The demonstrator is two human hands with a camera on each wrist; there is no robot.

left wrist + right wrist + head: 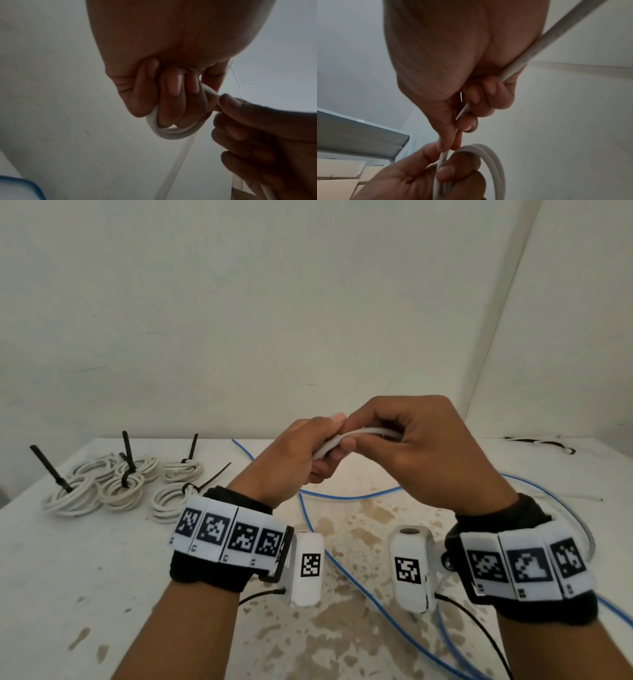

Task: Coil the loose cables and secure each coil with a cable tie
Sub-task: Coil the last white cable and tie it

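Note:
Above the table's middle, both hands meet on a white cable (359, 434). My left hand (317, 462) has its fingers curled through a small coil of that cable (164, 133), holding two loops (494, 161) together. My right hand (397, 440) pinches the strand (463, 111) between thumb and fingers right beside the left hand. From the right palm the free length (539, 44) runs back out past the wrist. In the left wrist view the right hand (254, 128) sits at the lower right, touching the coil.
Several white coils (120, 487) bound with black cable ties (127, 455) lie at the table's left rear. A loose blue cable (346, 563) snakes across the stained middle of the table (68, 577). More black ties (541, 442) lie at the far right; a wall stands behind.

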